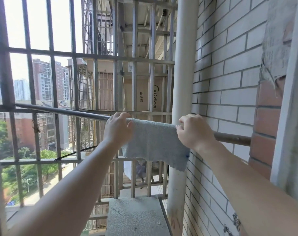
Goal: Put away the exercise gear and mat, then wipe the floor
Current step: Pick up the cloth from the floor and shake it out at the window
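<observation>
As the grey-blue cloth (155,142) hangs draped over the metal rod (59,111), my left hand (117,130) has its fingers curled over the cloth's top left edge and my right hand (194,132) pinches the top right edge, so both hands are grasping it. The rod slants from the window bars (53,82) on the left across to the tiled wall (230,82) on the right, and the cloth's lower right corner dangles in front of the white pipe (184,65). Down near me there's a grey concrete ledge (136,217).
</observation>
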Demonstrator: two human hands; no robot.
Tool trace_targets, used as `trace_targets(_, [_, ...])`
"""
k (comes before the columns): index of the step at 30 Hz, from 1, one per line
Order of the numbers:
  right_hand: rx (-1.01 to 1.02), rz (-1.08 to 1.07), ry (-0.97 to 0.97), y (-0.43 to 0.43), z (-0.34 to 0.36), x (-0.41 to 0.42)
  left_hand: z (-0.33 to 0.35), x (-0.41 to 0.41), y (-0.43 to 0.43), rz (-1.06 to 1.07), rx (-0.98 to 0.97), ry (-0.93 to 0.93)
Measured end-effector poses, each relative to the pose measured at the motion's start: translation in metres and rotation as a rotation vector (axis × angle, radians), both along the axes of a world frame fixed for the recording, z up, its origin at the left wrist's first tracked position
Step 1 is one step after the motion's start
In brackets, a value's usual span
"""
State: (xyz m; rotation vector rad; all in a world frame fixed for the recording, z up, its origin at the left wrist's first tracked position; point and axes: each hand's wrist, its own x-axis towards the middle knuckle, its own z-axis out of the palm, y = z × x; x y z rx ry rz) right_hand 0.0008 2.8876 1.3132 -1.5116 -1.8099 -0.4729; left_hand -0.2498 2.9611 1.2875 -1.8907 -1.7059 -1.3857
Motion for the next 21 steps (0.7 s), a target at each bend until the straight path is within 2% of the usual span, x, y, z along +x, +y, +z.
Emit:
trace_targets(13, [0.137, 0.115, -0.073, -0.033, -0.049, -0.014, -0.037, 0.009, -0.096, 0.147, -0.023, 0.238])
trace_targets(17, [0.111, 0.145, -0.071, -0.055, -0.063, -0.020, -0.051, 0.010, -0.136, 0.188, -0.021, 0.301])
trace_targets(21, [0.059, 0.160, -0.083, -0.084, -0.087, -0.025, -0.068, 0.008, -0.171, 0.179, -0.041, 0.281])
